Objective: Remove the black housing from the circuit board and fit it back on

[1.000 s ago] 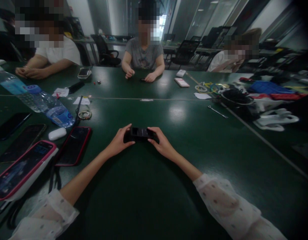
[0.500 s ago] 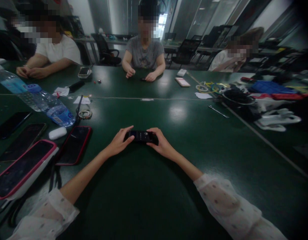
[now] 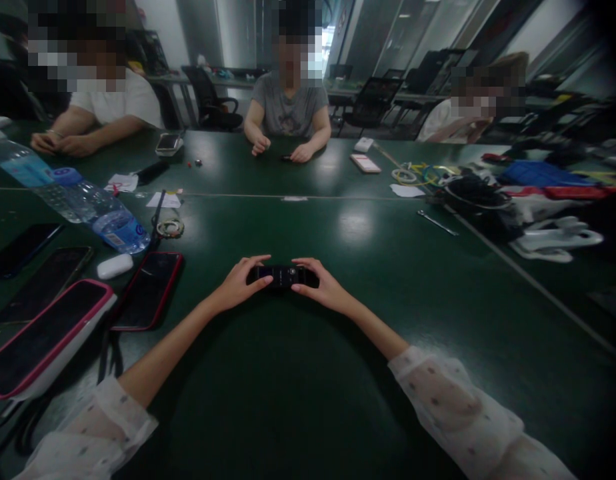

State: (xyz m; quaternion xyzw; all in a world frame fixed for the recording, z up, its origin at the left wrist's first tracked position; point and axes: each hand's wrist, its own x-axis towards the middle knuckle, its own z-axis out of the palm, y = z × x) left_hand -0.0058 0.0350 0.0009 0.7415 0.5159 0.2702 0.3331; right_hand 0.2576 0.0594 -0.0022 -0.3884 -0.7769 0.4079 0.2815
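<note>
Left hand (image 3: 241,280) and right hand (image 3: 324,285) are each curled partly closed, thumbs nearer me than fingers, holding opposite ends of a small black device (image 3: 283,277). Through my remote feed I see it midway across the green table (image 3: 288,380), well short of the far edge; I can't tell whether it touches the surface. Toward the left edge lie a red-edged phone (image 3: 149,290) and a white case (image 3: 115,266); a wrench (image 3: 437,223) lies toward the right. Three people sit along the far edge.
</note>
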